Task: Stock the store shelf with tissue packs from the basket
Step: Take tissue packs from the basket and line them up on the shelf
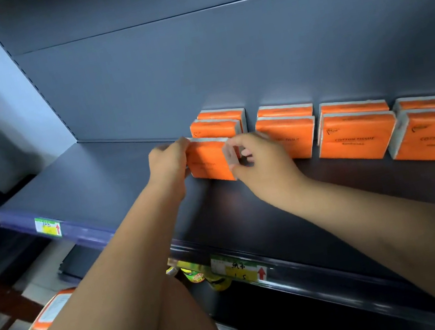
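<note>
— Largest item?
— One dark blue shelf (91, 184), upper tier, with a flat back panel (193, 67).
— Stock on it?
— Orange tissue packs (356, 137), upright, in four rows running forward from the back panel, all on the shelf's right half.
— The pack being handled?
— Front pack (208, 163) of the leftmost row, upright on the shelf, just in front of two others. The left hand (168, 163) holds its left edge with fingers curled round it. The right hand (264, 162) pinches its right edge, fingers blurred.
— Small items?
— One price tag (239, 270) on the shelf lip, with bottles (198, 277) on the tier beneath it.
</note>
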`<state>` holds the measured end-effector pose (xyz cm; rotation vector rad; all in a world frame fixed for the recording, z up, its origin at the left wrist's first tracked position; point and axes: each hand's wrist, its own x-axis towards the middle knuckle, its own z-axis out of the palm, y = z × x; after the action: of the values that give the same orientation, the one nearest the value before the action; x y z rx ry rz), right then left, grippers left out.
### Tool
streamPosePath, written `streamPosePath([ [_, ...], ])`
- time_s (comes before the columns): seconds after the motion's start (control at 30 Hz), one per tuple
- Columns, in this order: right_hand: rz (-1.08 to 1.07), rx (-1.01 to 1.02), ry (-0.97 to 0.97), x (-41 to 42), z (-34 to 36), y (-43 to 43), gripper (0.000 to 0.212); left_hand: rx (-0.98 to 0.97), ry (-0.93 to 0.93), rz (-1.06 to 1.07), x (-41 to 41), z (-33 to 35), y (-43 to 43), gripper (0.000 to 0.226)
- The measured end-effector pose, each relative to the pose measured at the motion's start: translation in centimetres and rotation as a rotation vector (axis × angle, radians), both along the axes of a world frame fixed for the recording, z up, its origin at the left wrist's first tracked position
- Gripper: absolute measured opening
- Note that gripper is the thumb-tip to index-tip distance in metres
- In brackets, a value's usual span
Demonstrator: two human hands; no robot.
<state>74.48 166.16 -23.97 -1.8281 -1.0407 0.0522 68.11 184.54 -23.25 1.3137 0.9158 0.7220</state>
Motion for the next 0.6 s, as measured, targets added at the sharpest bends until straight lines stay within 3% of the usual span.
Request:
streamPosePath([
  [0.07, 0.043, -0.14, -0.047, -0.2, 0.3, 0.0, 0.03, 0.048, 0.023, -0.013, -0.1, -0.2, 0.3, 0.015],
  [0.2, 0.069, -0.297, 0.035, -0.4, 0.8, 0.1, 0.031, 0.106, 0.033, -0.055, 0.0, -0.2, 0.7, 0.016],
  [0.37, 0.129, -0.341, 0.2, 0.0, 0.9, 0.1, 0.08, 0.137, 0.03, -0.031, 0.8, -0.4, 0.8, 0.021],
  [0.6, 0.099, -0.398, 0.191, 0.4, 0.9, -0.5, 0.084, 0.239, 0.067, -0.042, 2.3, -1.0, 1.0, 0.029],
])
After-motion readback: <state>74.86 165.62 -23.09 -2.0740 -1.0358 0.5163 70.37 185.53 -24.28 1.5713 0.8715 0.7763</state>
